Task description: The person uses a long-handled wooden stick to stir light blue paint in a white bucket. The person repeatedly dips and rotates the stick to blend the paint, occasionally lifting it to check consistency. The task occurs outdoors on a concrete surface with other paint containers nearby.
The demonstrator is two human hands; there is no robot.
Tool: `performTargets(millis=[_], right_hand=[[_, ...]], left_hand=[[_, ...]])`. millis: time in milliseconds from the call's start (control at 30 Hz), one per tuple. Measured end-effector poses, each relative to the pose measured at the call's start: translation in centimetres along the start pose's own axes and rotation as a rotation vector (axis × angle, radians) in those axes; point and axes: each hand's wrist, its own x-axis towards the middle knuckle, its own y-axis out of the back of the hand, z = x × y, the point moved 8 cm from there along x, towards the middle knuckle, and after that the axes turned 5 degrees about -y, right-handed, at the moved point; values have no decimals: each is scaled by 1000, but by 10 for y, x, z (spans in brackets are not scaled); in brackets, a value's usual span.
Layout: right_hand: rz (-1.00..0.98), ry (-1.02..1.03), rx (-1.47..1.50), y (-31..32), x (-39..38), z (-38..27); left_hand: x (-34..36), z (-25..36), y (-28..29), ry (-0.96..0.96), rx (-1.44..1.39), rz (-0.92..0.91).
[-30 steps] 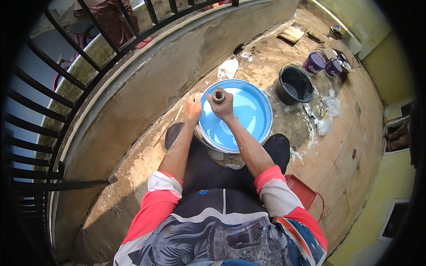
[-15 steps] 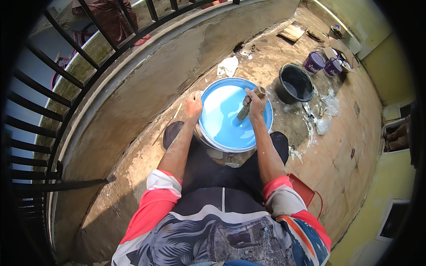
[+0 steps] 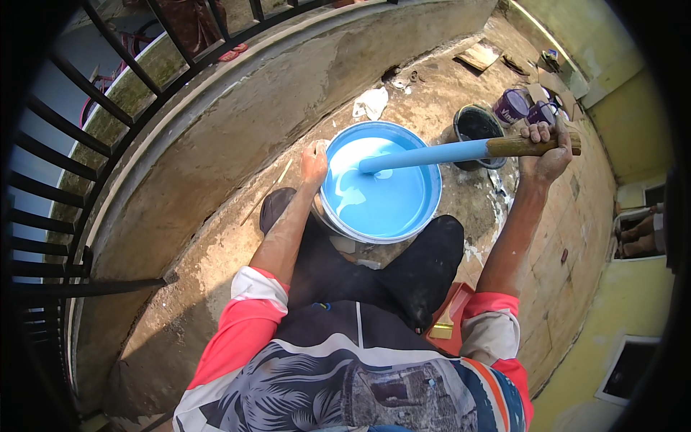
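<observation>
A wide bucket of light blue paint (image 3: 403,198) stands between my knees. My left hand (image 3: 314,163) is closed on its left rim. In my right hand (image 3: 545,153), out to the right of the bucket, is the bare brown end of a thick wooden stick (image 3: 446,153). The stick slants low across the bucket's right rim, coated in wet blue paint along most of its length. Its far end is in the paint near the left side, where I cannot see the tip.
A black bucket (image 3: 478,129) stands just beyond the stick, with purple paint tubs (image 3: 510,106) farther back. A white rag (image 3: 370,104) lies by the low wall (image 3: 237,137). Beside my right thigh a paintbrush (image 3: 442,327) rests on a red tray (image 3: 461,297).
My right hand has swung outward to the right with the stick, tipping it from steep to nearly flat and baring its painted length. My left hand stays on the rim.
</observation>
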Motion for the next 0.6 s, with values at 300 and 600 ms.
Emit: performTargets(millis=[300, 600], right_hand=[[-164, 116, -64, -37, -11, -30], [-434, 132, -318, -61, -54, 104]], left_hand=[[-2, -1, 1, 46, 0, -1], [-6, 10, 3, 34, -1, 7]])
